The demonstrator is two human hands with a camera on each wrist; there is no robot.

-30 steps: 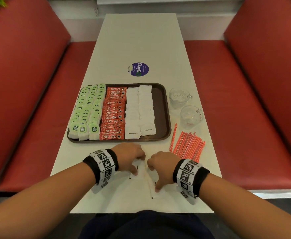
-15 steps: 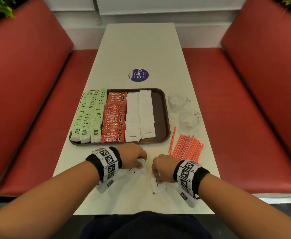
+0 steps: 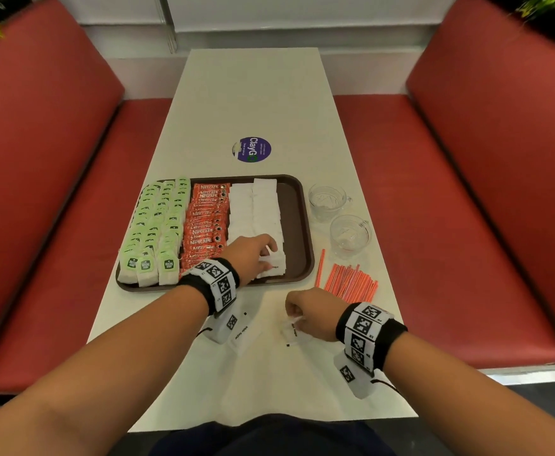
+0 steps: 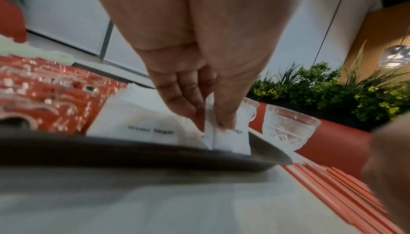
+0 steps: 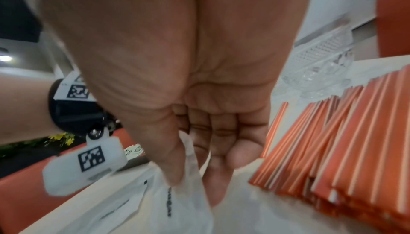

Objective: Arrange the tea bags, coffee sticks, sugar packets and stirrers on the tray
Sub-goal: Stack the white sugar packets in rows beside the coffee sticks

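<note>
A brown tray point(image 3: 304, 232) holds rows of green tea bags point(image 3: 157, 225), red coffee sticks point(image 3: 207, 225) and white sugar packets point(image 3: 256, 209). My left hand point(image 3: 253, 258) reaches over the tray's near right part and pinches a white sugar packet point(image 4: 224, 136) between thumb and fingers, standing on the tray point(image 4: 133, 152). My right hand point(image 3: 309, 312) is above the table near the front and pinches another sugar packet point(image 5: 188, 202). One more sugar packet point(image 3: 243, 334) lies on the table below the left wrist. Orange stirrers point(image 3: 348, 281) lie in a pile right of the tray.
Two clear glass cups point(image 3: 327, 200) point(image 3: 348, 233) stand right of the tray, behind the stirrers. A purple round sticker point(image 3: 252, 149) is on the white table point(image 3: 253, 93) beyond the tray. Red bench seats flank the table on both sides.
My left hand has lifted a sugar packet from the table and carried it forward onto the tray. My right hand has stayed near the front, gripping its packet.
</note>
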